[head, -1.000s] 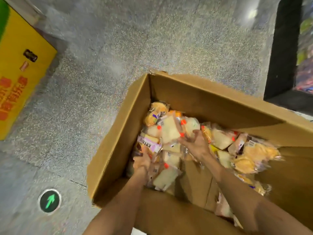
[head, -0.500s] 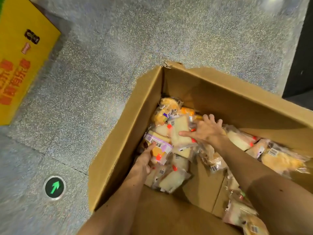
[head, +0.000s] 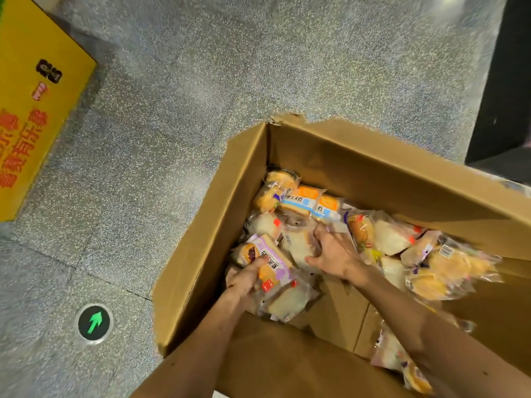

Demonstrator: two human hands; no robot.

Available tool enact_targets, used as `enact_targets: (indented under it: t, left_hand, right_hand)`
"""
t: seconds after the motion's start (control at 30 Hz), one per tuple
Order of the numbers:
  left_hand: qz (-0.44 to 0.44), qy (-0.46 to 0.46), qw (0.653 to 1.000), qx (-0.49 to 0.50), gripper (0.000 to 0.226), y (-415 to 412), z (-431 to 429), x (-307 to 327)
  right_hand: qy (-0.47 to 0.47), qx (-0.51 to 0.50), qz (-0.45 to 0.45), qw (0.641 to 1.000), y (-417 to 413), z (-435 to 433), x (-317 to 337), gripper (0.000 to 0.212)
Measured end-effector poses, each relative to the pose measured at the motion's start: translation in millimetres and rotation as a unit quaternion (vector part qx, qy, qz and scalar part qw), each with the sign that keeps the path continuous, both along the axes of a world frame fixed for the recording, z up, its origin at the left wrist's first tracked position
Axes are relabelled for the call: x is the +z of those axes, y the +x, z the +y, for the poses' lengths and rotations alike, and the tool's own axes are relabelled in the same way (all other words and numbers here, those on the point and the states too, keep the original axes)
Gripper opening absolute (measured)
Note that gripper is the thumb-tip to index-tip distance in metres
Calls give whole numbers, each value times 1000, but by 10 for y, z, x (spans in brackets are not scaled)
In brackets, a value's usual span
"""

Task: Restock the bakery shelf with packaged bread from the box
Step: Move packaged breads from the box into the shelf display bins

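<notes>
Box: open brown cardboard box [head: 201, 254], flaps up, far rim torn ragged; both your arms reach down into it.
Bread overall: clear plastic packs heaped loose toward the box's far-left corner and along its right side; bare cardboard bottom shows in the near middle.
Purple-label pack: purple-label pack [head: 271, 261], clear wrap, lilac band with dark print, red sticker at its near end, pale slice with a dark filling at the cut end. It lies tilted, close to the box's left wall.
Left hand: your left hand [head: 244, 282] is grasping that pack at its near-left edge, thumb across the top, fingers tucked under it (fingertips hidden).
White bread pack: white bread pack [head: 297, 248], pale slices in clear wrap with a small barcode label; mid-heap in the box, just right of the purple-label pack and touching it.
Right hand: your right hand [head: 334, 254] is clamped on the white bread pack, fingers hooked over its far edge, thumb on the near edge; the pack sits left of your palm.
Orange-and-blue packs: orange-and-blue packs [head: 306, 200] by the box's far wall, just beyond your right fingers.
Bun packs: golden bun packs [head: 448, 262] along the box's right side, blurred.
Outside the box: speckled grey floor [head: 172, 110]; yellow carton [head: 28, 133] with red print well off the box's left; green arrow marker [head: 94, 323] near the box's near-left corner.
</notes>
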State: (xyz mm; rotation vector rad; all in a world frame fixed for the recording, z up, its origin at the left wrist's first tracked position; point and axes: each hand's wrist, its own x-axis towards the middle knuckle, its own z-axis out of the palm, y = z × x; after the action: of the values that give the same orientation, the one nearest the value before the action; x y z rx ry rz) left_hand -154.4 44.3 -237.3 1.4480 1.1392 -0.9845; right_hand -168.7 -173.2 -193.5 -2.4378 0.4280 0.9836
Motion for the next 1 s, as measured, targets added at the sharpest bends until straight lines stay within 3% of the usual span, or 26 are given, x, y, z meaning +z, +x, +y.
enact_targets:
  t: [0.07, 0.2, 0.27, 0.47, 0.57, 0.67, 0.77, 0.83, 1.0]
  left_hand:
    - [-43, -16, 998, -36, 28, -8, -34, 115]
    - [-84, -86, 989, -83, 31, 17, -72, 432]
    - [-66, -126, 982, -125, 35, 41, -77, 616]
    - [-49, -251, 936, -241, 48, 114, -289, 1231]
    - [-61, -288, 919, -262, 41, 49, -528, 1600]
    - [-79, -330, 883, -324, 37, -149, -818, 1966]
    - [-87, -367, 847, -374, 28, -510, -1134, 2339]
    - [-95, -389, 822, -404, 26, -854, -1349, 2643]
    - [-126, -410, 752, -501, 55, -1883, -1737, 3285]
  right_hand:
    - [38, -70, 17, 997, -95, -16, 57, 54]
    - [127, -226, 14, 966, -369, -126, 233, 59]
    - [163, -303, -3, 939, -536, -227, 362, 61]
    - [270, -459, -31, 846, -1017, -509, 1052, 42]
    - [318, -532, -59, 783, -1397, -594, 1359, 45]
    - [345, -590, -108, 722, -1821, -629, 1695, 60]
    - [341, -650, -166, 658, -2343, -602, 2075, 52]
    - [329, -661, -215, 640, -2783, -580, 2301, 60]
    - [324, -652, -359, 583, -4157, -355, 2970, 38]
